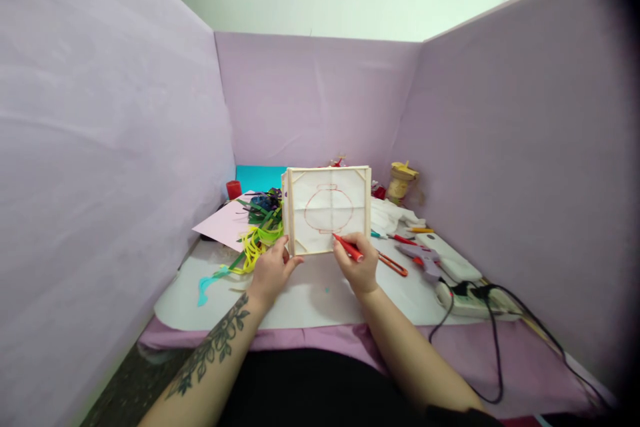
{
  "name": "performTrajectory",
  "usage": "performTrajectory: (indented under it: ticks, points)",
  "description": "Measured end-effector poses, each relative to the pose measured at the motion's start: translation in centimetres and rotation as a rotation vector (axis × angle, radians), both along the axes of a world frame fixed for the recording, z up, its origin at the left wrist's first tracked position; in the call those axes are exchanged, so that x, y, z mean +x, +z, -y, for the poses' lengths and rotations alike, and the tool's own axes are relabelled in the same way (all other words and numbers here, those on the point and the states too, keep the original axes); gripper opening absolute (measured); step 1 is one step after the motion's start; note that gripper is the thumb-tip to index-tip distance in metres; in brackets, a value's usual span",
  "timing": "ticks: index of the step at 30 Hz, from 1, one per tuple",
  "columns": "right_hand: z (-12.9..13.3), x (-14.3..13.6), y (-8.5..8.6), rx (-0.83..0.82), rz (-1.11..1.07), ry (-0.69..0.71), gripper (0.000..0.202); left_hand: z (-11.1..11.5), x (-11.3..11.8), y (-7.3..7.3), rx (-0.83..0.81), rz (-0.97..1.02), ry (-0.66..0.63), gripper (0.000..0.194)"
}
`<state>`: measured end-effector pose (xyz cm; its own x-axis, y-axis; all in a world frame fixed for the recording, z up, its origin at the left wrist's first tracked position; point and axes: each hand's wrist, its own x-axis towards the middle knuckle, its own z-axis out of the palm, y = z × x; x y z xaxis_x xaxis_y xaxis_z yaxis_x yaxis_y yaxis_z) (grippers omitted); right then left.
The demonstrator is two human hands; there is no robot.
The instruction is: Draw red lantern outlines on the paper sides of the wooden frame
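Observation:
A wood-framed box lantern stands upright in the middle, its front panel of white paper showing a red outline of a round lantern. My left hand grips the lower left corner of the frame, thumb in front and fingers at the side. Between the fingers of my right hand is a red marker, with its tip at the panel just under the base of the drawing. Green and yellow paper strips lie to the left of the frame.
Right of the frame lie an orange-handled cutter, a glue gun, a white cloth and a power strip with black cables. Pink paper, a blue sheet and a red cylinder are at left. Lilac panels enclose the table.

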<state>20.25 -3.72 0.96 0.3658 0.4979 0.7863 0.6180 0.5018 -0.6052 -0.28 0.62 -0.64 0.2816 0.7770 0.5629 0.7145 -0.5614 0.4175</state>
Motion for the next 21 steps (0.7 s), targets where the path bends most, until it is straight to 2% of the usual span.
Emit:
performTrajectory:
  ticks: [5, 8, 11, 17, 21]
  points:
    - [0.4, 0.3, 0.4, 0.043, -0.064, -0.021, 0.011, 0.0, -0.1, 0.0, -0.012, -0.007, 0.002, 0.049]
    - [0.7, 1.0, 0.8, 0.105, -0.166, -0.072, 0.011, 0.1, -0.1, 0.2, -0.023, -0.003, 0.003, 0.049]
    - [0.9, 1.9, 1.2, 0.102, -0.21, -0.067, 0.011, 0.2, 0.0, 0.3, -0.024, 0.012, -0.003, 0.048]
    - [1.2, 2.7, 1.5, 0.011, 0.006, 0.228, 0.01, 0.2, 0.1, 0.3, -0.032, 0.012, 0.01, 0.049]
    - [1.2, 1.4, 1.4, -0.044, 0.029, 0.303, 0.011, 0.3, 0.1, 0.4, -0.051, -0.002, 0.02, 0.049]
